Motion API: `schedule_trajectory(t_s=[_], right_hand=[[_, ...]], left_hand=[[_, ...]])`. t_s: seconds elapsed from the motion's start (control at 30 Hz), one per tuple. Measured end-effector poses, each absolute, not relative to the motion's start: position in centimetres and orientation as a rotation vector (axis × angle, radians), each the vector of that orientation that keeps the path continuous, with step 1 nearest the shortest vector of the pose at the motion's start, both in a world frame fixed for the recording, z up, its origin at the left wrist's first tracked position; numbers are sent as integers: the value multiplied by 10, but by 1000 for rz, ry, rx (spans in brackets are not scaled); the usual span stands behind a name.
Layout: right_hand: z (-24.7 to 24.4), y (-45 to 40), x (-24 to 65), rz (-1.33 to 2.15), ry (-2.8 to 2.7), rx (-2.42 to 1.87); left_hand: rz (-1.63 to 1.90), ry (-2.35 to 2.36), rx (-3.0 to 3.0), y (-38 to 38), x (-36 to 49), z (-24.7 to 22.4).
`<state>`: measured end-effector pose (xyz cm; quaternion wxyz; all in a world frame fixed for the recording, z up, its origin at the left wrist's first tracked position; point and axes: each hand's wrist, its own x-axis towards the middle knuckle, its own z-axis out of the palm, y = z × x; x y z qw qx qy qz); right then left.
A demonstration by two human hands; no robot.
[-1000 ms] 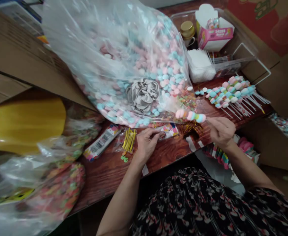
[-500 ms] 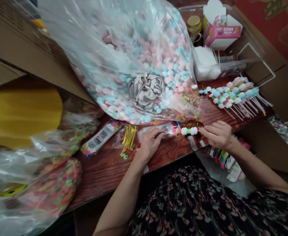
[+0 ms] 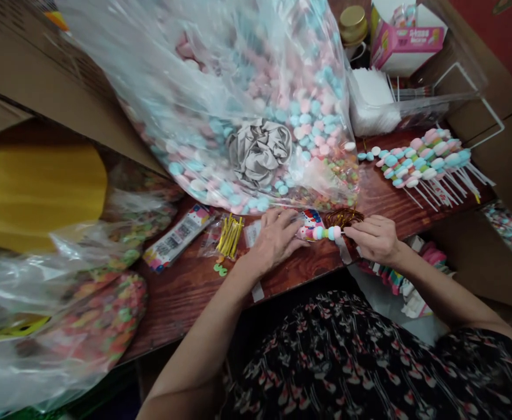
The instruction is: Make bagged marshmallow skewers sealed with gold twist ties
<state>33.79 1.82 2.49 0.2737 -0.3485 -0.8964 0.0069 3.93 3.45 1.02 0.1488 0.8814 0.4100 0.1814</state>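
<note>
My right hand (image 3: pixel 373 238) is closed, its fingertips pinching the white stick of a marshmallow candy skewer (image 3: pixel 326 233). Pink, blue and green pieces are threaded on the skewer, which points left. Its left end lies at the printed clear plastic bag (image 3: pixel 312 218). My left hand (image 3: pixel 277 238) curls over this bag, fingers and thumb around it near the skewer's tip; part of the bag is hidden beneath the fingers. A bundle of golden-brown twist ties (image 3: pixel 343 217) lies just behind the skewer.
A big clear sack of marshmallows (image 3: pixel 247 70) fills the back, a grey scrunchie (image 3: pixel 260 153) on it. Finished skewers (image 3: pixel 426 156) are piled at right, by a clear plastic bin (image 3: pixel 422 111). Gold twist ties (image 3: pixel 230 235) and a stack of printed bags (image 3: pixel 179 236) lie left.
The skewer and my right hand have shifted left, bringing the skewer's tip to the bag. My left hand has spread from a pinch to fingers laid over the bag. The view has shifted slightly.
</note>
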Motion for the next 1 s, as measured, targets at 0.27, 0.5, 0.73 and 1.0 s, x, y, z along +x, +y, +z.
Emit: schedule_trajectory(t_s=[0.27, 0.5, 0.73, 1.0], right_hand=[[32, 23, 338, -136, -2478, -748], [54, 36, 337, -315, -2488, -440], [70, 14, 306, -121, -2641, -664], [54, 3, 271, 115, -2641, -859]], left_hand=[[363, 1007, 2296, 25, 52, 25], [294, 902, 1942, 15, 59, 45], [238, 983, 1938, 15, 61, 35], [278, 1018, 1963, 13, 70, 41]])
